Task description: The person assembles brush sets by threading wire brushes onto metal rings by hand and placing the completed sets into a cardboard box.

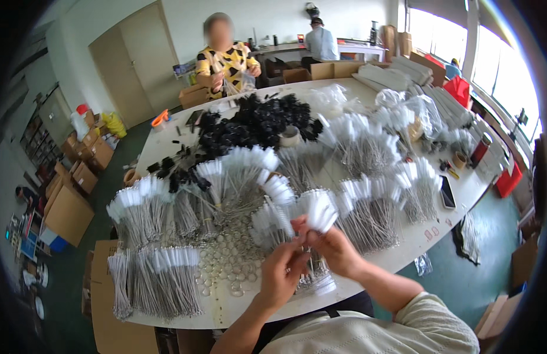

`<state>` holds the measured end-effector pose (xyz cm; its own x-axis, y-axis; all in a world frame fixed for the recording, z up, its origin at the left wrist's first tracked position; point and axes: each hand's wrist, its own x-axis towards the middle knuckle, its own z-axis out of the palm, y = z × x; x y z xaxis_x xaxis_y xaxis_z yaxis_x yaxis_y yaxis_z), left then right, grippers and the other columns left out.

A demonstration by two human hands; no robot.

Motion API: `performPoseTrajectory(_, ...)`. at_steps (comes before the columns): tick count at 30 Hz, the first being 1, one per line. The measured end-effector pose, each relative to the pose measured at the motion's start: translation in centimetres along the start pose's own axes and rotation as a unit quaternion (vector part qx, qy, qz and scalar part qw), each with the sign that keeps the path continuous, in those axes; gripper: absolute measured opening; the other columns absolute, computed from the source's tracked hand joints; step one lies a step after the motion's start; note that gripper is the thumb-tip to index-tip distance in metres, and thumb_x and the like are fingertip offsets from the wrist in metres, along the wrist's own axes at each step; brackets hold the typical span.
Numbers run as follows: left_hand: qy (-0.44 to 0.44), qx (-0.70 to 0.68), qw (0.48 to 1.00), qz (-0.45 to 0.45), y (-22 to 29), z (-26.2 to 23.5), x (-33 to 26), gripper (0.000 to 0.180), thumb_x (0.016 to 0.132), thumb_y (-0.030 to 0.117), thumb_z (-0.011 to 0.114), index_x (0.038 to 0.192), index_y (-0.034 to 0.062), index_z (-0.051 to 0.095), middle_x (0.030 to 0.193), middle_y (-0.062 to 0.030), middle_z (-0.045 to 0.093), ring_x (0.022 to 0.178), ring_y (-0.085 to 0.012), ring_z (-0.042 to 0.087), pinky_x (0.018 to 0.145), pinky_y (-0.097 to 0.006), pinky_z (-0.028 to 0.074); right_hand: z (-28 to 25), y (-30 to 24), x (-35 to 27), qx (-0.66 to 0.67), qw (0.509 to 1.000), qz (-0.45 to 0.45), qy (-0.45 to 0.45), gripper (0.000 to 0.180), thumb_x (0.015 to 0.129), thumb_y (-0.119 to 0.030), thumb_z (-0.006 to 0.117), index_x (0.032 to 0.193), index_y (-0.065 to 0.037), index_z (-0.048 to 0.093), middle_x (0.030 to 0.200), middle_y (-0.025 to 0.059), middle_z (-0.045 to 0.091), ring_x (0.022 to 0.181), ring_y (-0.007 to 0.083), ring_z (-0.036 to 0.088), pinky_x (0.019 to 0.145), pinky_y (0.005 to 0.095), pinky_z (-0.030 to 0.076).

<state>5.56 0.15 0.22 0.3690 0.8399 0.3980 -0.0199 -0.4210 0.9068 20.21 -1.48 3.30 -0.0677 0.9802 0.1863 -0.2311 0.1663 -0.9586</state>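
A bundle of wire brushes with white bristle heads is gripped in my right hand, the heads pointing up and away. My left hand is closed close beside it, fingertips almost meeting the right ones at the stems. What the left fingers pinch is too small to make out. Just past my hands lie more white-headed wire brushes in bunches on the white table. Left of my hands, many small metal rings are scattered.
Brush bunches line the table's left side. Behind them rises a heap of black pieces. A phone and a dark red flask lie toward the right edge. Across the table a person handles a clear bag; orange scissors lie nearby.
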Motion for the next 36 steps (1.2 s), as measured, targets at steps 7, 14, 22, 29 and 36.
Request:
performPoseTrajectory(7, 0.146, 0.161, 0.968, 0.124, 0.5, -3.3, -0.4, 0.021, 0.079, 0.001, 0.059, 0.1, 0.0018, 0.055, 0.095, -0.0138, 0.056, 0.079, -0.0277, 0.06, 0.068, -0.035, 0.048, 2.4, -1.1, -0.3, -0.13, 0.981, -0.142, -0.016, 0.032, 0.089, -0.026, 0.057, 0.107, 0.0, 0.061, 0.119, 0.0115, 0.047, 0.116, 0.0211, 0.044, 0.098, 0.0362, 0.033)
performPoseTrajectory(14, 0.046, 0.179, 0.929, 0.32, -0.5, -1.2, -0.9, 0.026, 0.074, 0.001, 0.066, 0.099, 0.0024, 0.061, 0.101, -0.0123, 0.055, 0.079, -0.0232, 0.06, 0.073, -0.03, 0.05, 2.9, 1.6, -0.4, 0.293, 0.942, 0.144, 0.078, 0.024, 0.094, -0.023, 0.046, 0.099, -0.002, 0.056, 0.087, 0.0049, 0.061, 0.071, 0.013, 0.056, 0.072, 0.0268, 0.048)
performPoseTrajectory(22, 0.064, 0.255, 0.924, 0.279, 3.3, -5.7, 0.1, 0.061, 0.073, 0.019, 0.074, 0.125, 0.001, 0.046, 0.121, -0.0152, 0.039, 0.1, -0.0247, 0.051, 0.083, -0.034, 0.045, -0.6, -0.8, -0.8, 0.141, 0.981, 0.129, -0.024, 0.016, 0.091, -0.014, 0.052, 0.097, -0.001, 0.059, 0.073, 0.0025, 0.059, 0.059, 0.0083, 0.049, 0.056, 0.0246, 0.043)
performPoseTrajectory(29, -0.196, -0.099, 0.974, 0.05, 3.0, -3.6, -1.9, 0.078, 0.073, 0.026, 0.075, 0.134, 0.0034, 0.031, 0.134, -0.0162, 0.036, 0.115, -0.0262, 0.046, 0.092, -0.037, 0.04, 2.0, 0.0, -3.9, -0.259, 0.953, 0.011, -0.158, 0.015, 0.086, -0.013, 0.058, 0.096, -0.001, 0.06, 0.075, 0.0073, 0.062, 0.065, 0.0128, 0.056, 0.06, 0.0282, 0.046)
performPoseTrajectory(36, -0.116, 0.022, 0.983, 0.142, 1.9, -4.7, -2.4, 0.019, 0.068, 0.014, 0.075, 0.08, 0.0081, 0.062, 0.09, -0.0056, 0.058, 0.085, -0.0203, 0.057, 0.086, -0.036, 0.044, 0.7, -1.0, -4.5, 0.029, 0.936, 0.276, -0.217, 0.022, 0.093, -0.022, 0.051, 0.088, -0.002, 0.06, 0.072, -0.0003, 0.058, 0.058, 0.0041, 0.047, 0.052, 0.0184, 0.038)
